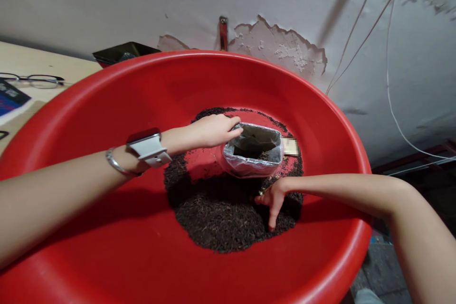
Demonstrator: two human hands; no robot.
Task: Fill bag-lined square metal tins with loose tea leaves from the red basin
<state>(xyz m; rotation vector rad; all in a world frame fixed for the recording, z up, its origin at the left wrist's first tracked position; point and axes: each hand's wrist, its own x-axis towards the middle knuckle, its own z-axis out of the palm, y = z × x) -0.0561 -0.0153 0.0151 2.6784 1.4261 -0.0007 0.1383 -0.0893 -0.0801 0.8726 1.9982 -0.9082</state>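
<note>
A foil-lined bag (pixel 249 168) with a clear outer film stands upright in the red basin, its mouth open and some dark material inside. My left hand (pixel 217 130) pinches its left rim between thumb and fingers. Dark, dry shreds resembling loose tea leaves (pixel 217 223) form a heap in front of the bag and a thinner ring around it. My right hand (pixel 274 199) reaches down into the right side of this heap with its fingers apart, some fingertips hidden among the shreds.
The wide red basin (pixel 117 85) surrounds both hands with a high rim. Eyeglasses (pixel 44 80) and a dark blue item (pixel 12 97) lie on the pale table (pixel 76 66) at left. Behind are a dark tray-like container (pixel 124 52) and a peeling wall (pixel 278 42); cables (pixel 388 71) hang at right.
</note>
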